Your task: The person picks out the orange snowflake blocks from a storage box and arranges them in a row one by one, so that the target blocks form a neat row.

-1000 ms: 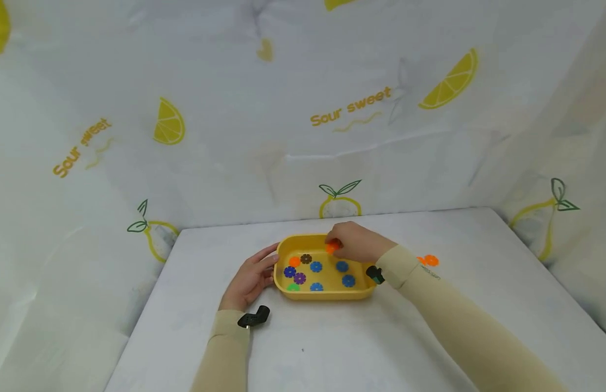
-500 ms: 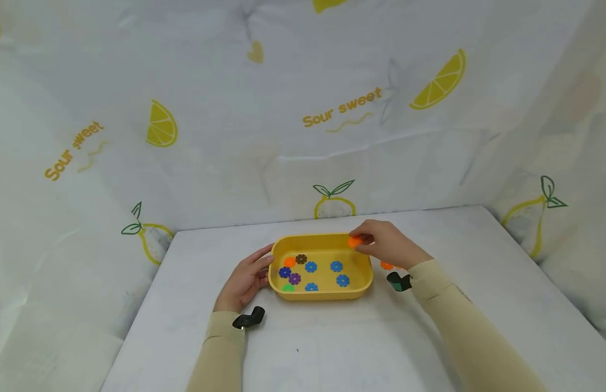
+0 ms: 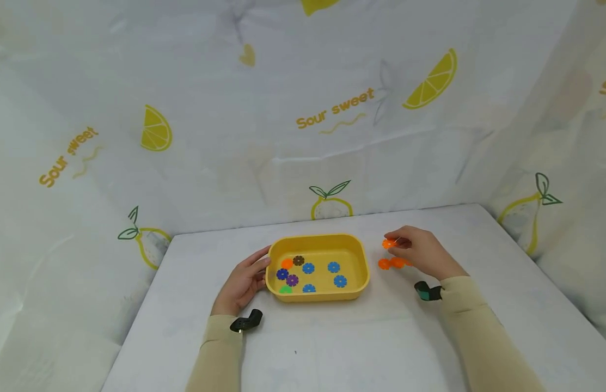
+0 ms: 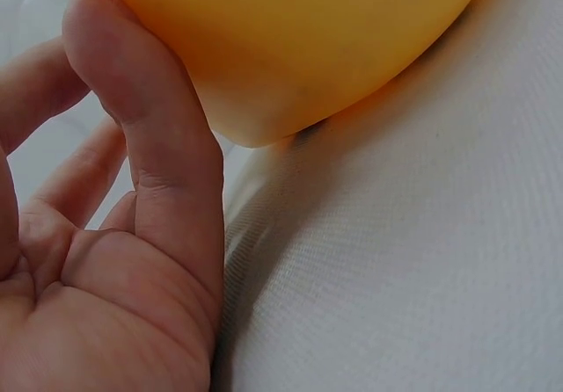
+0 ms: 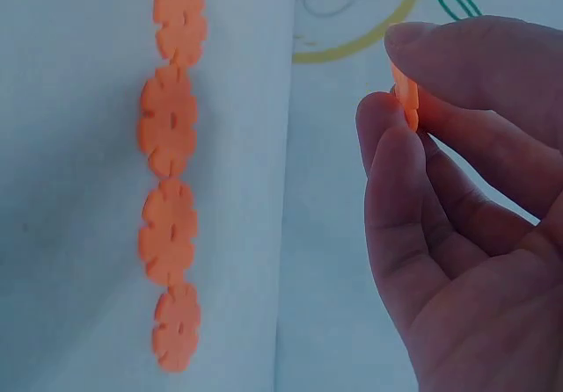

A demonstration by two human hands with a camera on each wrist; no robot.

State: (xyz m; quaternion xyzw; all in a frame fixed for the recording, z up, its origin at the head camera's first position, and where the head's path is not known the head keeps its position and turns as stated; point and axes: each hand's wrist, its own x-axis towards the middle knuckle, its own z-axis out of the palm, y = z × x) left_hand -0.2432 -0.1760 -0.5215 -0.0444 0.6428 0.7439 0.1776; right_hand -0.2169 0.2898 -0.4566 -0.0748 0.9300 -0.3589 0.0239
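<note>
A shallow yellow plastic tray sits on the white table with several notched snowflake discs lying in it: blue discs, a purple disc, a brown disc, an orange disc and a green one. My left hand grips the tray's left end, thumb at the rim. To the right of the tray, my right hand pinches an orange snowflake disc between thumb and fingers, held above the table. Below it lies a row of orange snowflake discs, edge to edge; the head view hides part of it.
A white cloth printed with lemons hangs behind and beside the table. The table's back edge runs just beyond the tray and the orange row.
My right hand has moved right, from over the tray to above the orange row, carrying the orange disc. My left hand stays at the tray's left end. The head view has shifted slightly.
</note>
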